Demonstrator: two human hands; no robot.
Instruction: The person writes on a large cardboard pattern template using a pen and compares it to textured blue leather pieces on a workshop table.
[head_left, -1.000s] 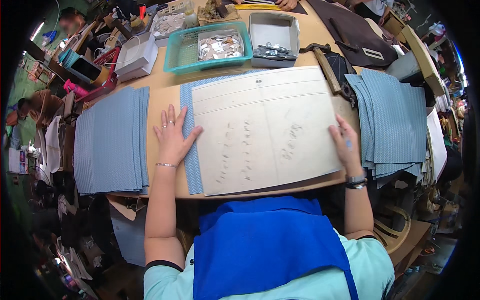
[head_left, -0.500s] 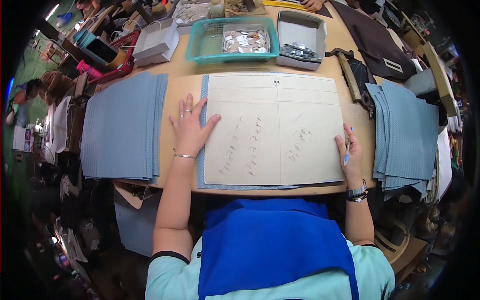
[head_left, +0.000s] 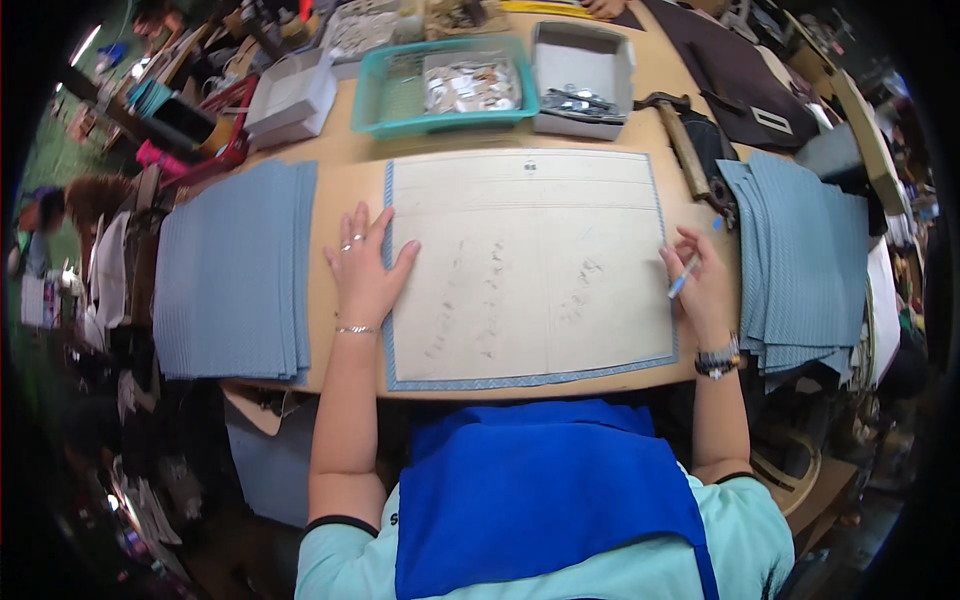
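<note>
A cream pattern board (head_left: 480, 290) with pencil marks and ruled lines lies on a blue textured sheet (head_left: 540, 379). The sheet shows as a thin border at the left, right and near edges. My left hand (head_left: 368, 268) rests open at the left edge, fingers spread, thumb on the board. At the right edge is my right hand (head_left: 703, 285), its fingers closed round a slim pen (head_left: 684, 276) with a blue and white barrel. The pen's lower end slants toward the board.
Stacks of blue sheets flank the board on the left (head_left: 235, 270) and right (head_left: 805, 265). Beyond it stand a teal basket (head_left: 400, 125) of small pieces, a grey box (head_left: 580, 60) with metal tools, and a white box (head_left: 295, 100). A hammer (head_left: 685, 150) lies at the far right.
The board now sits with a blue border visible along its right edge as well. My right hand has come off the board's right edge, and the pen in it has tilted.
</note>
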